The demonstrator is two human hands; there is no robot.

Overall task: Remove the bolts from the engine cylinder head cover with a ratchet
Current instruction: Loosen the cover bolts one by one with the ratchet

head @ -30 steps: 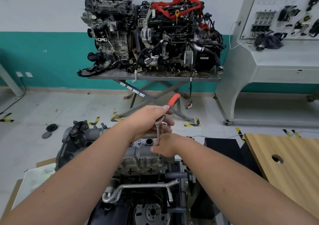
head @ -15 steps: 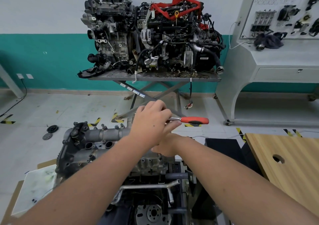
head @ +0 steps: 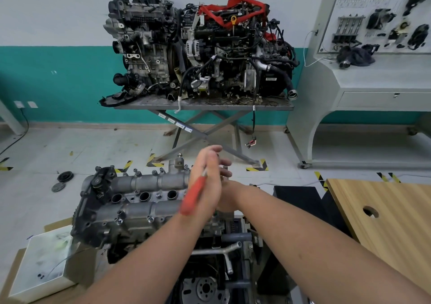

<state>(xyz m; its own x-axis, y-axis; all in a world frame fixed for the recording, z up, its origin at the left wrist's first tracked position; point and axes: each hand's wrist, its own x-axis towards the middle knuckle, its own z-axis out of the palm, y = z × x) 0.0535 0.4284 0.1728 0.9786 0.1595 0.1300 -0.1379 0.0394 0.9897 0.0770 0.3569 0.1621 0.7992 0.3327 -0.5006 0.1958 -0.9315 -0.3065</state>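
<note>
Orange ratchet (head: 194, 195) handle blurred at frame centre, long axis running lower left to upper right. Left hand (head: 207, 184) around handle, fingers loosely extended; grip uncertain. Right hand (head: 225, 197) behind, mostly hidden, state undeterminable. Cylinder head cover (head: 144, 196) directly below and left of both hands.

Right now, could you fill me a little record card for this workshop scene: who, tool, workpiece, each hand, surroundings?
who: a person, bare forearms only in view
tool: ratchet, red handle, blurred
workpiece: cylinder head cover on the near engine, bolts visible along its edges
left hand: against the ratchet handle, fingers fairly straight
right hand: mostly hidden behind the left; grip cannot be told
surroundings: second engine on a lift table, wooden bench at right
</note>
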